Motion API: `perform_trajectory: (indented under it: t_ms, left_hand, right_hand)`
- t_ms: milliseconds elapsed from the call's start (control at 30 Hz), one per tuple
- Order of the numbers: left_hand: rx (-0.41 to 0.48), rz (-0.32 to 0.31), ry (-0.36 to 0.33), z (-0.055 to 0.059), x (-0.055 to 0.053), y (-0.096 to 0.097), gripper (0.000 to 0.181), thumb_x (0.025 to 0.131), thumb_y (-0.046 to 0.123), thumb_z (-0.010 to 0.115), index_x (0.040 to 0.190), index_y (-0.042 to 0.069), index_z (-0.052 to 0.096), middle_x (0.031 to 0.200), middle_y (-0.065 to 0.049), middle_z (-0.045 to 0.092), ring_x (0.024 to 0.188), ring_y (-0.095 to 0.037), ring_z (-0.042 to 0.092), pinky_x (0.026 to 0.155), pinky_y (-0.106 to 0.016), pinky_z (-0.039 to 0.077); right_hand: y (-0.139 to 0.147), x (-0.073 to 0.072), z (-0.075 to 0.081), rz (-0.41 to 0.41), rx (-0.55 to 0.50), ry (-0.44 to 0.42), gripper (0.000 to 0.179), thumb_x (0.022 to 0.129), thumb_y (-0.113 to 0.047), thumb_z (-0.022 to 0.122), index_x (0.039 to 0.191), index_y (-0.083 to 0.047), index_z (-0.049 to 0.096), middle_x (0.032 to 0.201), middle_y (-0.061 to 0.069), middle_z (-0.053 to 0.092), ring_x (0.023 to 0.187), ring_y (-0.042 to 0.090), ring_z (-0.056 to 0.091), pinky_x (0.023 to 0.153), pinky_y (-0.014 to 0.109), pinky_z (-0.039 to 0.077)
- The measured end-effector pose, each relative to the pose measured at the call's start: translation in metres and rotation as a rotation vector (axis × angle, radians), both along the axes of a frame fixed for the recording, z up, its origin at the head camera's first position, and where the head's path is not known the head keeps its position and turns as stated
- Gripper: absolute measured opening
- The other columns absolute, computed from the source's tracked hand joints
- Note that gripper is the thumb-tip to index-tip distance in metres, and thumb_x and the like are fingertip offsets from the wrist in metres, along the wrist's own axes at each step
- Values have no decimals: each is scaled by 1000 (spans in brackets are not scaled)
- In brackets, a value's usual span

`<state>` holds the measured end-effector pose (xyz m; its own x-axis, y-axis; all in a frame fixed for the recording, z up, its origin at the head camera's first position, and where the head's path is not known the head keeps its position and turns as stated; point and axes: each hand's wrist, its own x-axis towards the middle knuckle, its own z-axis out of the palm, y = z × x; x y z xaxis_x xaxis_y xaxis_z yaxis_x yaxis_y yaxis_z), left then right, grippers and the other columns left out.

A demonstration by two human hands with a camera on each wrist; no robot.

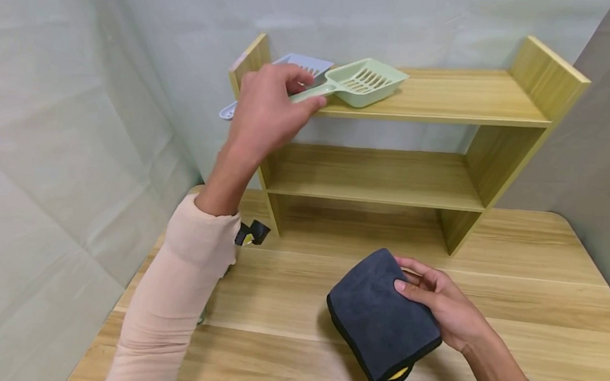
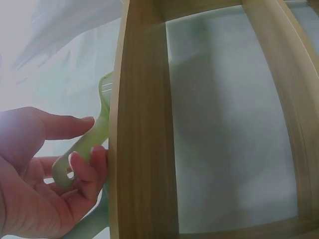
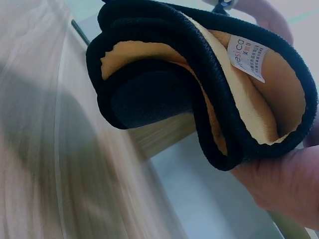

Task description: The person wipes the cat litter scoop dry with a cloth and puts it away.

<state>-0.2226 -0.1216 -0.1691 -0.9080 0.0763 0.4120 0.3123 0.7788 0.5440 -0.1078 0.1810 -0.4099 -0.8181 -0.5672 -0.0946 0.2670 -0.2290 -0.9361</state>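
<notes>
My left hand (image 1: pixel 271 105) pinches the handle of a pale green litter scoop (image 1: pixel 373 83) between thumb and fingers. Its slotted pan is over the front of the top shelf; whether it touches the board I cannot tell. In the left wrist view, the thumb lies along the green handle (image 2: pixel 82 147). A pale blue litter scoop (image 1: pixel 311 66) lies behind, partly hidden by that hand. Low over the table, my right hand (image 1: pixel 441 300) grips a folded dark grey cleaning cloth (image 1: pixel 381 314). The right wrist view shows the cloth's yellow inner side (image 3: pixel 249 109) and a white label (image 3: pixel 247 57).
A two-tier wooden shelf (image 1: pixel 370 174) stands at the back of the wooden table (image 1: pixel 283 354), with raised side panels. Something small and greenish (image 1: pixel 201 318) is mostly hidden behind the left forearm. Pale fabric walls (image 1: pixel 75 139) close in the left side and back.
</notes>
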Motion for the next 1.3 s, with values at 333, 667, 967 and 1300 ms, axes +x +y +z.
perform_trajectory:
  t_ms: [333,667,967,1300]
  left_hand:
    - [2,28,85,-6,16,-15,43,96,27,80,134,6,74,120,-14,80,105,-26,76,94,-40,55]
    - [94,21,289,-23,54,-38,41,96,20,82,134,3,73,118,-14,77,92,-25,77,75,-19,51]
    - [151,12,370,-61,88,-81,41,91,9,86,130,2,75,116,-10,78,91,1,70,74,-6,51]
    - [224,-60,177,-125,100,-123,52,91,3,85,139,0,68,129,-18,75,107,15,62,89,-4,51]
  right_hand:
    - [2,0,2,1,-5,12,43,112,-3,51,149,-24,56,134,1,73,107,22,78,85,38,65]
    - [4,1,3,12,-35,6,45,113,-2,49,152,-25,54,136,3,72,108,24,78,84,40,66]
    - [6,-1,1,-10,-20,3,45,113,-3,49,151,-27,54,136,1,73,107,24,78,83,40,66]
    - [7,-1,-1,-31,-17,-11,45,113,-4,50,150,-29,55,133,-1,73,105,22,78,82,39,66]
